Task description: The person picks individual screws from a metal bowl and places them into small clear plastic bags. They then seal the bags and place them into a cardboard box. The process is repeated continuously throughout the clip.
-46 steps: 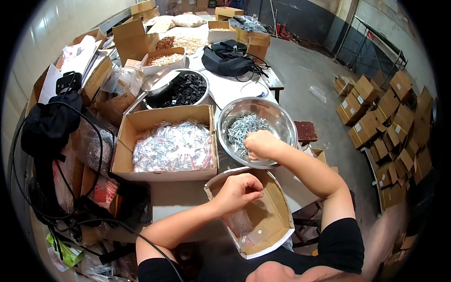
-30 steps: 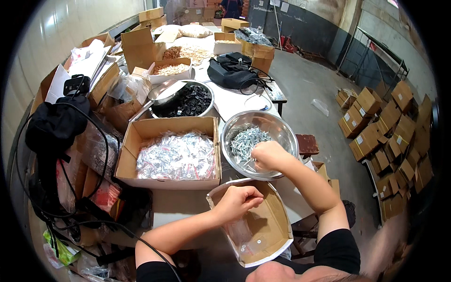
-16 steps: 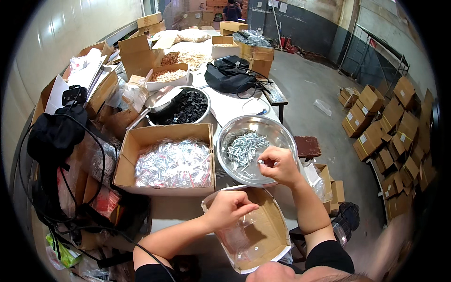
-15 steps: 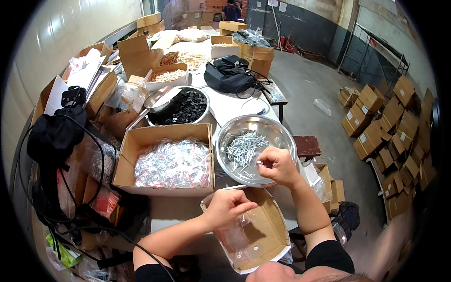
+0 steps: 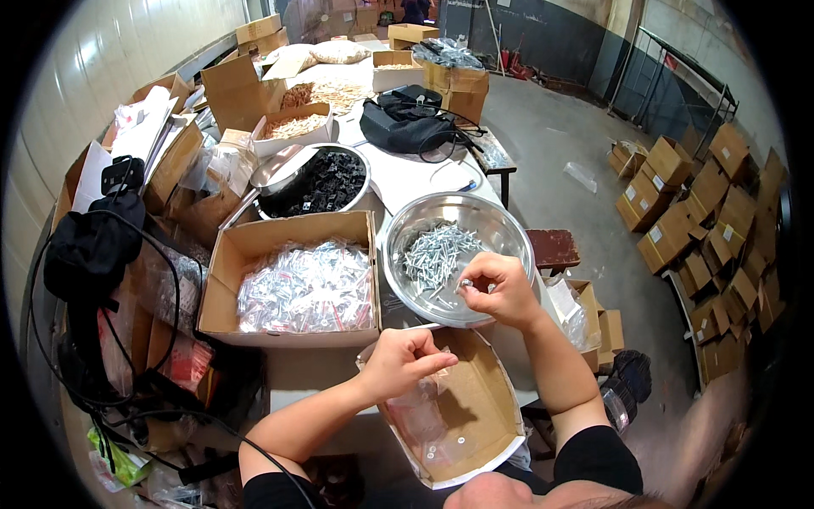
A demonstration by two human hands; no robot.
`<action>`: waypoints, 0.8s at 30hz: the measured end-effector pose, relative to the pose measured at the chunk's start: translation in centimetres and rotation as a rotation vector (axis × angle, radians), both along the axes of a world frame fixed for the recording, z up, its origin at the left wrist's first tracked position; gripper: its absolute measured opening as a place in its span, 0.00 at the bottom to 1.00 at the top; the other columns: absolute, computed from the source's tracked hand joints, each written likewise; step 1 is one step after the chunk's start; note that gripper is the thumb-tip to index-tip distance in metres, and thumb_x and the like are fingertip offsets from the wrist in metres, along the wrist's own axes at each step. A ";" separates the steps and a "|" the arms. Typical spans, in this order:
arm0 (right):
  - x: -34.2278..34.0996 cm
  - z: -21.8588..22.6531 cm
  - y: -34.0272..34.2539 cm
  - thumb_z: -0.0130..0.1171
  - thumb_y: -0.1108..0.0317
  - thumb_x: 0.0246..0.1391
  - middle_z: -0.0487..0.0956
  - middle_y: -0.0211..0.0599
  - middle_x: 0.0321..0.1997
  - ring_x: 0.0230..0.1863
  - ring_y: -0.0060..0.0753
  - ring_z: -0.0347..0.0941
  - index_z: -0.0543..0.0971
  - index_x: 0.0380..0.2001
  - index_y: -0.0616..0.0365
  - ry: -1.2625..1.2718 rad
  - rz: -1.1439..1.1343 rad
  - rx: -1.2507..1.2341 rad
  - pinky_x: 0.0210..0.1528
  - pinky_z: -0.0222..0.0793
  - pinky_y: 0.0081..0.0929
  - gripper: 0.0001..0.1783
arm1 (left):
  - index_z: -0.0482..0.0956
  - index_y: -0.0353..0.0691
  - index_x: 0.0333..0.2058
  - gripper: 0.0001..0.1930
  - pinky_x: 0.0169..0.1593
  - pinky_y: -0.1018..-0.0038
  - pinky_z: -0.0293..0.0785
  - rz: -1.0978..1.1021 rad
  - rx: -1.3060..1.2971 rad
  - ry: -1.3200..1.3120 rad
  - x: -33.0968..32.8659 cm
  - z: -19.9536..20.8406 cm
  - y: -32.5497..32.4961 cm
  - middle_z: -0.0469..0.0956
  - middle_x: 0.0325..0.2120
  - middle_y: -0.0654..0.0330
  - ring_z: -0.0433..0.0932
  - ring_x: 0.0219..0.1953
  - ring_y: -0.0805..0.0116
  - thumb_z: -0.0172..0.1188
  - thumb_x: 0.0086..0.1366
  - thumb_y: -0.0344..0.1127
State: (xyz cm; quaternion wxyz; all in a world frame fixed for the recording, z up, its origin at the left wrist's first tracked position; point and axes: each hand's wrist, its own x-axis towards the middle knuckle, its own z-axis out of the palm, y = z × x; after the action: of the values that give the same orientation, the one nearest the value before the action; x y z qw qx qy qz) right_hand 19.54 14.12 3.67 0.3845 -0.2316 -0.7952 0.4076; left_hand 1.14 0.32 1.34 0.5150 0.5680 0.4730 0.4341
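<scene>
My right hand [image 5: 500,288] is closed in a pinch over the near right rim of a steel bowl [image 5: 515,233]. Ends of small metal screws show at its fingertips; how many is hidden. Loose silvery screws [image 5: 437,254] are heaped in the bowl. Thumb and fingers pressed together, my left hand [image 5: 407,363] is above the left part of a shallow cardboard tray [image 5: 483,399]. A bit of clear plastic shows by its fingertips, seemingly a small bag. More flat clear bags [image 5: 417,420] lie in the tray. Left of the bowl, a cardboard box [image 5: 288,339] holds many filled clear packets [image 5: 305,288].
Behind the box stands a steel bowl of black parts [image 5: 326,182] with a metal scoop [image 5: 280,170]. A black bag [image 5: 403,127] lies farther back, near boxes of wooden pegs [image 5: 292,127]. Cables and a black cap [image 5: 93,246] hang at left. Stacked cartons [image 5: 678,229] stand right.
My right hand has shifted slightly up and left, its fingers still pinched with the metal piece more exposed. My left hand stays pinched over the tray. The whole view has tilted slightly.
</scene>
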 end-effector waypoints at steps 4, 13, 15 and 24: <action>0.2 -0.4 -0.3 0.67 0.75 0.45 0.74 0.25 0.27 0.26 0.12 0.66 0.81 0.29 0.63 0.115 0.070 -0.207 0.26 0.61 0.13 0.06 | 0.81 0.31 0.32 0.06 0.34 0.82 0.69 -0.040 0.017 -0.104 0.0 -0.7 0.4 0.78 0.26 0.64 0.73 0.29 0.80 0.64 0.62 0.30; -0.2 0.6 -2.5 0.66 0.78 0.45 0.76 0.33 0.32 0.32 0.19 0.69 0.80 0.29 0.64 0.209 0.313 -0.389 0.33 0.63 0.16 0.06 | 0.82 0.31 0.30 0.06 0.32 0.81 0.70 0.003 0.126 -0.216 -0.1 -1.6 0.7 0.78 0.23 0.65 0.73 0.28 0.82 0.65 0.61 0.30; -0.4 0.7 -3.1 0.68 0.75 0.44 0.76 0.35 0.31 0.32 0.21 0.69 0.80 0.27 0.64 0.207 0.335 -0.410 0.34 0.64 0.17 0.06 | 0.82 0.31 0.30 0.06 0.31 0.81 0.69 -0.008 0.123 -0.209 -0.3 -1.7 0.6 0.77 0.22 0.66 0.72 0.27 0.83 0.65 0.61 0.30; -0.6 0.6 -3.0 0.67 0.76 0.45 0.76 0.34 0.31 0.33 0.21 0.70 0.81 0.28 0.64 0.188 0.378 -0.483 0.34 0.64 0.17 0.06 | 0.82 0.32 0.40 0.08 0.33 0.82 0.67 -0.082 0.201 -0.324 0.4 -2.2 1.2 0.75 0.28 0.66 0.70 0.29 0.82 0.62 0.64 0.30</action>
State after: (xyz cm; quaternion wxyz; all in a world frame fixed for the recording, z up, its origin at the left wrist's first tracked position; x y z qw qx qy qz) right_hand 18.94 11.10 4.30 0.3075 -0.1255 -0.6655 0.6684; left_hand 1.56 1.53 -0.85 0.5424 0.5580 0.3147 0.5435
